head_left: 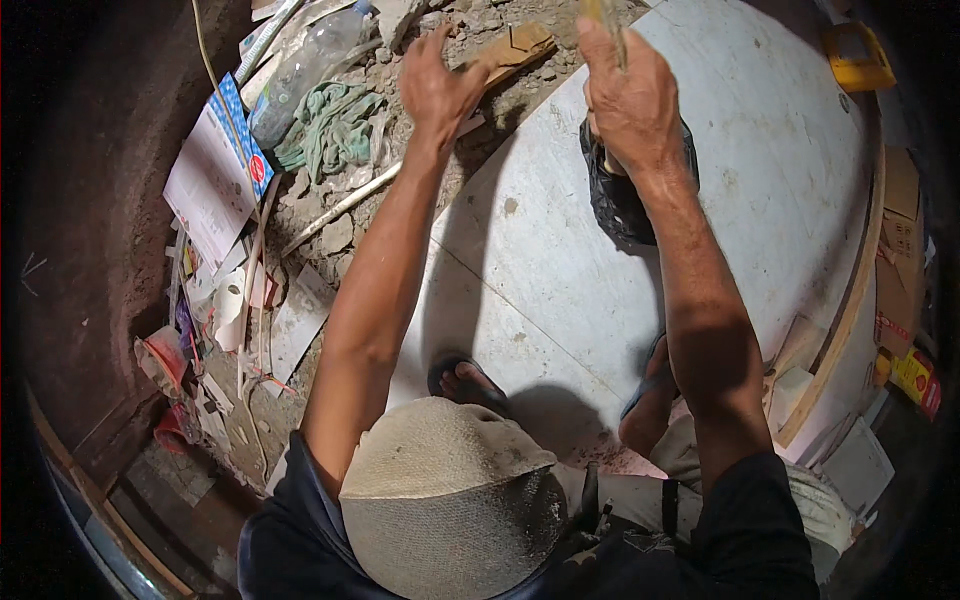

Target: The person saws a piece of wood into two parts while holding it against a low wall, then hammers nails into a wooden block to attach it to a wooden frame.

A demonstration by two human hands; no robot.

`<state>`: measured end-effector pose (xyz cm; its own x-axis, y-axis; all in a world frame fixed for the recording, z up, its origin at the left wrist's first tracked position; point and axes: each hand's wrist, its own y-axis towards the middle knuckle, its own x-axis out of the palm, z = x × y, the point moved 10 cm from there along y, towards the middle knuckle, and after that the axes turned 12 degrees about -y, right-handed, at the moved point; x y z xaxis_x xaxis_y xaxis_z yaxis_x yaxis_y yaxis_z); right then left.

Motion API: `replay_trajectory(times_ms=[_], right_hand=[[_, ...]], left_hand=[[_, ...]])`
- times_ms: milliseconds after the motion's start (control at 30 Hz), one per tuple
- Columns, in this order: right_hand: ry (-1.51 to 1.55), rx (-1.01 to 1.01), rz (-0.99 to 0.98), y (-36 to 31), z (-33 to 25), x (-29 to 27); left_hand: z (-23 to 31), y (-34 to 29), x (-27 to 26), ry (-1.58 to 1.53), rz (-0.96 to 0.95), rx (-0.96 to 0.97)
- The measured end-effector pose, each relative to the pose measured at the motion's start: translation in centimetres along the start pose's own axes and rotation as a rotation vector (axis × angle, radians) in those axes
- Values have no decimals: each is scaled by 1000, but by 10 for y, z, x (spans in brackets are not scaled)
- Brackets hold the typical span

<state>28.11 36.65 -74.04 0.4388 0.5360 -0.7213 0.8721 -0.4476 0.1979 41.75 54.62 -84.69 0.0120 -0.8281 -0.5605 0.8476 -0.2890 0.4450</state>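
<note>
My left hand (437, 88) hovers over or rests at the rubble, its fingers apart and its thumb next to a short piece of wood (518, 48) with a nail-like dark pin standing in it. Higher on the right, my right hand (637, 110) is closed round a yellowish, partly see-through thing (603, 14); it is blurred and cut off by the top edge, so its kind does not show. Below and behind that hand a black plastic bag (622, 215) stands on the pale floor sheet (560, 290), partly covered by my wrist.
Rubble (335, 235) lies at the left with a green cloth (330, 128), a clear plastic bottle (290, 90), a white pipe (345, 208) and papers (215, 180). A yellow tool (858, 56) is at the far right, with cardboard (898, 250) nearer. My sandalled feet (470, 385) are on the sheet.
</note>
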Motion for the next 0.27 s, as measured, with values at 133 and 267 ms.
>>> replay_trajectory(times_ms=[133,267], right_hand=[[-185,-144,74,5,11,22],[-362,261,-439,-3,70,81]], left_hand=[[-63,-45,1,145,-215,-225],[-98,-57,8,-6,-233,-193]])
